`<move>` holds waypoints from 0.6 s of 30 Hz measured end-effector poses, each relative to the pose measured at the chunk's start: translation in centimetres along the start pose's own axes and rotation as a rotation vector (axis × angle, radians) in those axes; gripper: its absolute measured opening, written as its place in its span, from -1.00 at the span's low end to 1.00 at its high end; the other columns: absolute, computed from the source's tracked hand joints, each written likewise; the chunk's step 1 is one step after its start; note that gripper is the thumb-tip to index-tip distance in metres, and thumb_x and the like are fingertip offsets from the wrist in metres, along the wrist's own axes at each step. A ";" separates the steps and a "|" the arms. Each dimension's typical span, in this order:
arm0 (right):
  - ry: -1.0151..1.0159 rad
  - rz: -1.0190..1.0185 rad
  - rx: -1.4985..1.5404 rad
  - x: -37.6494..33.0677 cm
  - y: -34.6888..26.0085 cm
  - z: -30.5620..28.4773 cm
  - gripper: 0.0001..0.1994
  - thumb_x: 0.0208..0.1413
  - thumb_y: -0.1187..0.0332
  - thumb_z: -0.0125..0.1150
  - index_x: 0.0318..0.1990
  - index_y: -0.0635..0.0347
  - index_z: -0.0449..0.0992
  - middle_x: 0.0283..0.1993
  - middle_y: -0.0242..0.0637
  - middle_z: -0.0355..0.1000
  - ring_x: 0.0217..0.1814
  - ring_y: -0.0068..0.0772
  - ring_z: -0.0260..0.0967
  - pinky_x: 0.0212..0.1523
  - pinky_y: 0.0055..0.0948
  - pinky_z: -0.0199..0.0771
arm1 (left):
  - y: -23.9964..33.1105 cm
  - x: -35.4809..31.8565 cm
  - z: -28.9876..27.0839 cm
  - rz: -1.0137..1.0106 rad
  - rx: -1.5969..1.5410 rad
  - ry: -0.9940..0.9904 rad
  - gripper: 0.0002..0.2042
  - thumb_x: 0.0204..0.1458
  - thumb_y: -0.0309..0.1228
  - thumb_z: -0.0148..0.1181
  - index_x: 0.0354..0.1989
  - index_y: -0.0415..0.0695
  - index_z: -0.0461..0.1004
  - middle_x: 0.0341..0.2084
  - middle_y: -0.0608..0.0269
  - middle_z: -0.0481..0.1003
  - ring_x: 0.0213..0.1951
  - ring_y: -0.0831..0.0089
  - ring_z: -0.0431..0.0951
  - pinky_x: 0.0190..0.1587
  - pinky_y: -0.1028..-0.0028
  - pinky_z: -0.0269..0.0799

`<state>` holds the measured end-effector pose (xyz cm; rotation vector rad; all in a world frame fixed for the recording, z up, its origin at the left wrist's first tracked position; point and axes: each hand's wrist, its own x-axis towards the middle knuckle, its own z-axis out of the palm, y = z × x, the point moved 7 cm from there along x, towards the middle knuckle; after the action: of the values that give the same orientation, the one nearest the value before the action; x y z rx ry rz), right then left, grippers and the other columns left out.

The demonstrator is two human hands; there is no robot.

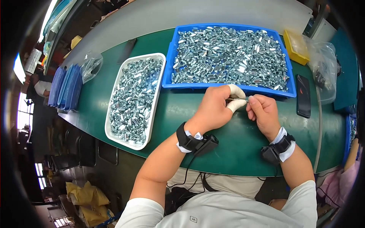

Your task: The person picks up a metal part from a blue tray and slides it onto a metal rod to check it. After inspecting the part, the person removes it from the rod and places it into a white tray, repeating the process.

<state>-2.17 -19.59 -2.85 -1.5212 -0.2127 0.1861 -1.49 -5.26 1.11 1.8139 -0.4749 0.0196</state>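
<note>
My left hand [215,108] is closed in a pinch in front of the blue tray, with white coverings on its thumb and forefinger. Whatever sits between those two fingertips is too small and shaded to name. Close on its right, my right hand [265,116] pinches a thin metal pin [246,100] between thumb and forefinger; the pin points toward the left fingertips. Shiny hexagonal metal spacers [228,55] fill the blue tray [228,87] just beyond my hands. More such pieces [135,98] lie in a white tray [109,123] to the left.
The green tabletop [224,152] carries both trays. At the right are a black phone [303,95], a yellow bin [296,57] and a clear plastic bag [323,72]. Blue bins [68,87] stand at the far left. A co-worker's pink sleeve [344,182] shows at the right edge.
</note>
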 end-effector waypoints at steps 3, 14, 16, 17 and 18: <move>-0.012 -0.021 -0.004 0.1 0.1 0.2 -0.63 0.31 0.18 -0.03 -0.51 0.18 0.41 -0.67 -0.50 0.27 -0.65 -0.74 0.13 -0.59 -0.70 0.09 | -0.3 -0.1 -1.1 -0.115 0.043 0.035 -0.91 0.05 -0.47 0.23 -0.36 -0.24 0.53 -0.59 0.21 0.53 -0.52 0.49 0.52 -0.41 0.49 0.43; -0.001 0.027 0.152 0.7 0.8 -0.9 -0.66 0.30 0.18 -0.01 -0.48 0.15 0.43 -0.64 -0.51 0.30 -0.62 -0.75 0.16 -0.58 -0.70 0.11 | 2.1 -5.4 -17.0 0.002 0.957 0.664 -0.86 0.00 -0.47 0.25 -0.28 -0.22 0.57 -0.38 0.07 0.56 -0.28 0.27 0.53 -0.19 0.35 0.42; -0.005 0.044 0.187 0.8 1.1 -0.9 -0.67 0.30 0.18 -0.01 -0.48 0.14 0.44 -0.63 -0.51 0.31 -0.62 -0.75 0.17 -0.58 -0.70 0.12 | 2.3 -4.5 -16.2 0.062 1.104 0.633 -0.85 -0.02 -0.49 0.26 -0.27 -0.22 0.58 -0.34 0.04 0.56 -0.22 0.20 0.53 -0.13 0.31 0.41; -0.017 0.056 0.199 0.7 1.2 -0.9 -0.67 0.30 0.18 -0.01 -0.47 0.14 0.44 -0.63 -0.51 0.31 -0.61 -0.76 0.17 -0.58 -0.70 0.12 | 2.0 -3.5 -14.3 0.030 0.991 0.518 -0.84 -0.04 -0.51 0.26 -0.26 -0.21 0.58 -0.32 0.02 0.55 -0.17 0.13 0.50 -0.09 0.26 0.39; -0.014 0.055 0.195 0.7 1.3 -1.0 -0.67 0.30 0.18 -0.01 -0.47 0.14 0.44 -0.63 -0.51 0.31 -0.61 -0.76 0.17 -0.58 -0.70 0.12 | 1.6 -2.5 -12.4 -0.002 0.875 0.403 -0.82 -0.07 -0.53 0.26 -0.25 -0.21 0.58 -0.30 0.00 0.54 -0.12 0.06 0.47 -0.05 0.21 0.36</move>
<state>-1.20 -20.28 -4.16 -1.3332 -0.1593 0.2544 -1.44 6.70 5.63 2.5742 -0.1700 0.6698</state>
